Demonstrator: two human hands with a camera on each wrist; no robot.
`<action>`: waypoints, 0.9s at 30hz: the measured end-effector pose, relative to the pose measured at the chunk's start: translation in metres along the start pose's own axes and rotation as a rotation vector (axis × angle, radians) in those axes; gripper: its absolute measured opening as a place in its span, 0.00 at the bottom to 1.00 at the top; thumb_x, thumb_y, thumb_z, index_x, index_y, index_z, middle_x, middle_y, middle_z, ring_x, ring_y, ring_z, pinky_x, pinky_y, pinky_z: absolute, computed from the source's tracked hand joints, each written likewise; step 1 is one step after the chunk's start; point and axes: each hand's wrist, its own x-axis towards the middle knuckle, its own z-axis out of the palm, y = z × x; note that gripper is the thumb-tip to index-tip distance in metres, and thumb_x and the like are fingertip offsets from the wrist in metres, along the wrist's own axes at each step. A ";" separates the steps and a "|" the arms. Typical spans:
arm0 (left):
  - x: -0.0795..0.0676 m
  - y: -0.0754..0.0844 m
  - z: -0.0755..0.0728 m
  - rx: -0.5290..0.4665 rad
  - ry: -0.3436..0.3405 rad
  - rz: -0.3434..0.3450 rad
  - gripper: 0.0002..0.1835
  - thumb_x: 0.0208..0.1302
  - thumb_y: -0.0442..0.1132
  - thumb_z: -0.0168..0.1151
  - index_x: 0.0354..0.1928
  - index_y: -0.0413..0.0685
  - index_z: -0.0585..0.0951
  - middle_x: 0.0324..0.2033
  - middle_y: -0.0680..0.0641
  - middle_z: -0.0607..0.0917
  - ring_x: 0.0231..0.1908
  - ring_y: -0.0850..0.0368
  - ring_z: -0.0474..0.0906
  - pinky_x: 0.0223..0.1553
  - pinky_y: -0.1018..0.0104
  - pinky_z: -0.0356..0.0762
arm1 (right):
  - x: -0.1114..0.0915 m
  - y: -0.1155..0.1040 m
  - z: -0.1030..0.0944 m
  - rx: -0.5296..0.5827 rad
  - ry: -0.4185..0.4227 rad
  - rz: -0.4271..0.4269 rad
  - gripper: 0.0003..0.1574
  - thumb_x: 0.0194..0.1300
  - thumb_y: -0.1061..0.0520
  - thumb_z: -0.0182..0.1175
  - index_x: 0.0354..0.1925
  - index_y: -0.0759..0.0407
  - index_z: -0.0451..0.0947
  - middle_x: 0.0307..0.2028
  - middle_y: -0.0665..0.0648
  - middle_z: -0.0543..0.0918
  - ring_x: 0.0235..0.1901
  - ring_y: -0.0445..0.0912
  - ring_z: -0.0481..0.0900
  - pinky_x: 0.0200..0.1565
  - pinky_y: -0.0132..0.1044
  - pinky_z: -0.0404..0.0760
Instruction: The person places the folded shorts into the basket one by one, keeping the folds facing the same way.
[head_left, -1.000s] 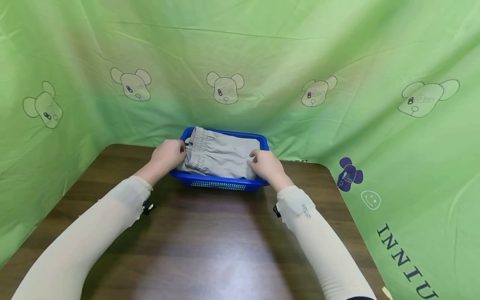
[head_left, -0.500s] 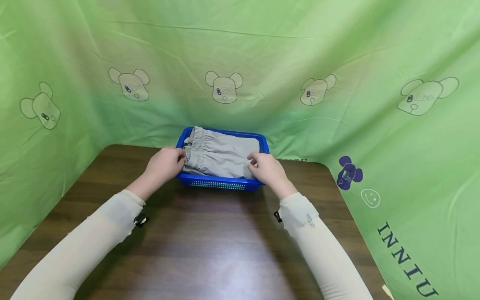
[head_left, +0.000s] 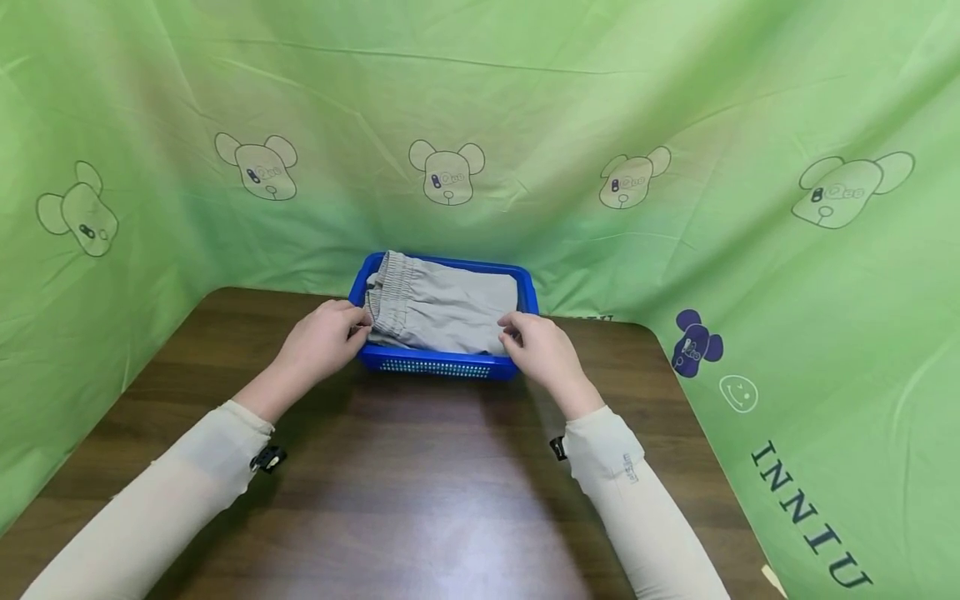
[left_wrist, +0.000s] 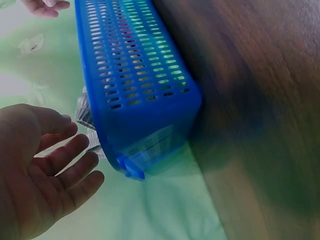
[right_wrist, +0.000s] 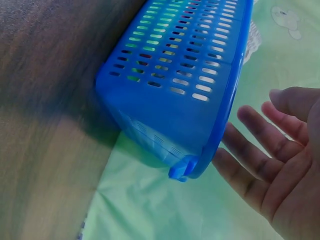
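Observation:
A blue perforated plastic basket point(head_left: 442, 365) stands at the far edge of the table. Folded light grey pants point(head_left: 461, 308) with a gathered elastic waistband fill its top, waistband to the left. My left hand point(head_left: 322, 337) is at the basket's left end, fingertips by the waistband; the left wrist view shows its fingers point(left_wrist: 70, 152) loosely bent with nothing between them. At the opposite end, my right hand point(head_left: 547, 350) has its fingertips over the near right corner of the pants. In the right wrist view its fingers point(right_wrist: 250, 145) are spread and relaxed right at the basket rim.
The brown wooden table point(head_left: 420, 500) stretches from the basket toward me. Behind and on both sides hangs a green curtain point(head_left: 525, 100) printed with bear heads, close to the basket's back. Other colours show through the basket's slots point(left_wrist: 132, 45).
Both hands have drawn back slightly toward me, the left one more, from the basket's left end down to its near left corner. The basket and pants have stayed nearly in place.

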 end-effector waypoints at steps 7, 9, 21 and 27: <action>-0.015 0.001 -0.003 0.016 0.037 0.039 0.06 0.68 0.39 0.65 0.41 0.46 0.87 0.40 0.46 0.88 0.44 0.46 0.80 0.46 0.48 0.81 | -0.013 0.000 -0.001 -0.002 0.062 -0.050 0.13 0.71 0.53 0.62 0.50 0.52 0.86 0.43 0.51 0.89 0.38 0.45 0.85 0.42 0.45 0.83; -0.021 0.000 -0.003 0.016 0.051 0.044 0.06 0.68 0.39 0.66 0.41 0.46 0.87 0.40 0.46 0.88 0.44 0.47 0.80 0.46 0.49 0.81 | -0.017 0.000 -0.001 -0.007 0.076 -0.062 0.11 0.71 0.53 0.63 0.50 0.51 0.86 0.43 0.51 0.88 0.38 0.45 0.84 0.42 0.45 0.84; -0.051 -0.003 -0.005 0.030 0.086 0.044 0.05 0.67 0.37 0.66 0.40 0.44 0.88 0.38 0.45 0.88 0.43 0.46 0.80 0.45 0.47 0.81 | -0.035 0.002 -0.005 -0.046 0.136 -0.118 0.09 0.70 0.54 0.64 0.45 0.53 0.87 0.44 0.51 0.89 0.39 0.46 0.86 0.43 0.46 0.84; -0.062 -0.003 -0.004 0.035 0.093 0.033 0.04 0.66 0.38 0.68 0.40 0.46 0.88 0.38 0.48 0.88 0.43 0.48 0.81 0.44 0.49 0.82 | -0.047 0.006 -0.003 -0.057 0.177 -0.143 0.06 0.69 0.55 0.65 0.42 0.52 0.87 0.42 0.49 0.88 0.37 0.45 0.84 0.39 0.44 0.83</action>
